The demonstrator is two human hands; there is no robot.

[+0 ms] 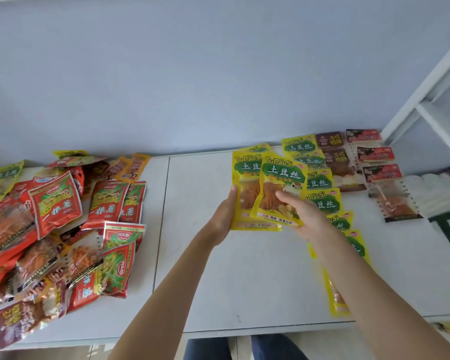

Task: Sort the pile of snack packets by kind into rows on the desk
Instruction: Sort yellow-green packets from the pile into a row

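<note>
So way off to the left of both hands sits the unsorted pile [57,224], mostly red packets with a few yellow and brown ones mixed in, lying every which way, well apart from where anything's being held. Moving right, the left hand [222,216] has its thumb up along the left edge of a yellow packet [244,193] and the palm under it, fingers hidden behind, so it looks like a loose pinch from the side. Overlapping that one is a second yellow packet [281,188], tilted a bit clockwise, and the right hand [309,216] grips it low on the right with the thumb across the front. Both packets stand long axis up-down in the view, printed tops pointing away from the person, lifted off the desk [244,281]. The thing that matters: the yellow row [320,183] lies just right of the grip, running toward and away from the person, with the right hand nearer, practically over it. I'd guess the front packet goes there next. Further right are a brown row [335,162] and a red-topped row [385,178].
</note>
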